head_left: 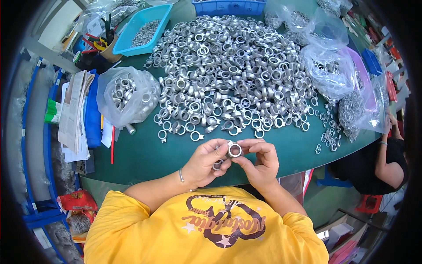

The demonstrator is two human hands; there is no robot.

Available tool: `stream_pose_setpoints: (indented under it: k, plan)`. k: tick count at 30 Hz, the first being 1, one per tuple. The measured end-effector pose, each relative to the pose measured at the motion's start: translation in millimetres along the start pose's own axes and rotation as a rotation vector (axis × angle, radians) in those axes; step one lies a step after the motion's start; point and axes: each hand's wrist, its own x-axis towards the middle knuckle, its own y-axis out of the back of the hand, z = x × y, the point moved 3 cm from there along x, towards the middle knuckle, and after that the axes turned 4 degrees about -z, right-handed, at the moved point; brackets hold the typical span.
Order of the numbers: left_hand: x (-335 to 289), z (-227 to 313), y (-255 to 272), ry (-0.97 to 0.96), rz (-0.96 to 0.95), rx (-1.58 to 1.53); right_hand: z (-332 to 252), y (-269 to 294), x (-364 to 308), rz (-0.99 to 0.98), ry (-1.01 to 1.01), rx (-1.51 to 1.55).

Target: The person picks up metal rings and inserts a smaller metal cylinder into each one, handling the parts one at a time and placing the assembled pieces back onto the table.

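Between the fingertips of both hands, near the table's front edge, is a silvery metal ring (pixel 234 150) with a small lug on its rim. My left hand (pixel 203 163) pinches its left side, and a second metal ring (pixel 217 165) sits lower in the same hand's curled fingers. From the other side my right hand (pixel 260 162) grips the ring with thumb and fingers. Just beyond the hands spreads a large heap of similar metal rings (pixel 233 66), with several loose ones along its near edge.
A clear plastic bag of rings (pixel 127 94) stands left of the heap, beside stacked papers (pixel 75 110). Behind are a turquoise basket (pixel 157 22) and a blue bin (pixel 228 7). More plastic bags (pixel 329 72) and thin rings (pixel 330 136) lie right. Another person's arm (pixel 387 158) shows at far right.
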Motion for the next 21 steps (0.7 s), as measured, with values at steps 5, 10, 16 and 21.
stream_pose_setpoints:
  k: [5, 10, 16, 21]
  plan:
    - [8.9, -4.4, -8.8, -0.098, 0.083, 0.047, -3.2, 15.3, 4.4, -0.006, -0.016, 0.004]
    - [7.9, -8.2, -15.1, -0.180, 0.157, 0.138, 2.8, 26.0, 7.4, -0.113, -0.014, -0.010]
    - [3.6, -7.6, -16.6, -0.351, 0.245, 0.400, 13.1, 26.4, 7.7, -0.169, -0.195, 0.140]
    - [-2.2, 0.6, -19.6, -0.571, 0.233, 0.843, 5.4, 27.6, 11.6, -0.232, -0.054, -0.036]
